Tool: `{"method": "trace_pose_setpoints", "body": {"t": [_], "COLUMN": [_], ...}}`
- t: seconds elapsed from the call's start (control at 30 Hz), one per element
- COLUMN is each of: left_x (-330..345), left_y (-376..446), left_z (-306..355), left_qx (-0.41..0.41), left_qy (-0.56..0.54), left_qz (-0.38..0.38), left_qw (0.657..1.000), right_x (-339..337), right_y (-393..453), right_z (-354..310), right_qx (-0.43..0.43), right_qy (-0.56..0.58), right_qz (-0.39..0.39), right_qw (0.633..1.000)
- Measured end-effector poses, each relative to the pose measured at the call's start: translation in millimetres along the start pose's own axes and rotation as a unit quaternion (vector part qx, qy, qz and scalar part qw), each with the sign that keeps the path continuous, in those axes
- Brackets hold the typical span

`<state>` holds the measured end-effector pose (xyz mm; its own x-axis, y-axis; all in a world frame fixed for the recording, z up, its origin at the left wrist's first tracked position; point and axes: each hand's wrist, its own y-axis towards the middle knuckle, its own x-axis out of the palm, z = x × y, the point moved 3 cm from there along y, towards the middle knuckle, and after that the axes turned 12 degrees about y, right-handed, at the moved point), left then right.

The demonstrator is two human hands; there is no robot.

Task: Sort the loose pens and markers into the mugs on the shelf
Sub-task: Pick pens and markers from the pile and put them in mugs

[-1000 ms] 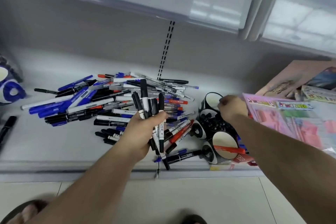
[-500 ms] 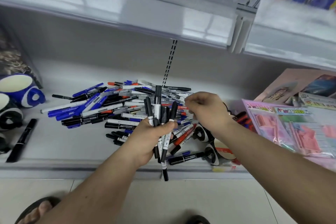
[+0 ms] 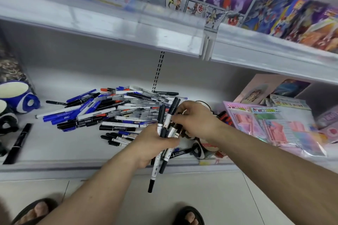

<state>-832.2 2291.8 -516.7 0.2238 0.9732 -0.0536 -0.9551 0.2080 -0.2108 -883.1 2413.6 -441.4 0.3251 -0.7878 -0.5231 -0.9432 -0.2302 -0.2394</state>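
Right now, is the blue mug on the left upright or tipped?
Tipped: the blue mug lies on its side, its white opening facing sideways, on the shelf.

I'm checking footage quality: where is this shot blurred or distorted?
Head view: motion blur smears the pink packet at right and the upper shelf edge; wide-angle bends the shelf lines; the pen pile and left hand with its markers stay fairly sharp.
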Motion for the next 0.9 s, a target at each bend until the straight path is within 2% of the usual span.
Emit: {"method": "trace_pose_setpoints", "body": {"t": [0.07,0.17,0.27,0.37,0.6,0.8,0.9], "left_x": [4.8,9.3,6.5,6.4,6.2,-12.5,-14.2], "left_y": [-4.2,-8.3,-6.7,-5.8,-12.9,-18.1,-20.9], "left_z": [2.1,3.7,-2.4,-6.3,-2.0,1.6,5.9], "left_qx": [-0.018,-0.058,-0.1,-0.133,-0.151,-0.154,-0.147], "left_qy": [0.001,-0.008,-0.069,-0.16,-0.235,-0.255,-0.266], "left_qz": [-0.029,-0.033,0.017,0.061,0.061,0.08,0.078], "left_qw": [0.999,0.998,0.992,0.976,0.958,0.951,0.949], "right_x": [-13.8,-40.6,-69.4,-91.4,-90.4,-66.1,-63.1], "right_y": [-6.0,-14.7,-24.6,-33.3,-37.6,-34.6,-30.8], "right_z": [2.2,0.0,1.2,14.7,44.1,32.6,29.1], "right_qx": [0.007,-0.031,-0.074,-0.063,-0.013,-0.029,-0.042], "right_qy": [0.054,0.063,0.131,0.213,0.275,0.257,0.259], "right_qz": [0.045,0.148,0.251,0.3,0.212,0.106,0.09], "right_qw": [0.997,0.987,0.956,0.928,0.938,0.96,0.961]}}
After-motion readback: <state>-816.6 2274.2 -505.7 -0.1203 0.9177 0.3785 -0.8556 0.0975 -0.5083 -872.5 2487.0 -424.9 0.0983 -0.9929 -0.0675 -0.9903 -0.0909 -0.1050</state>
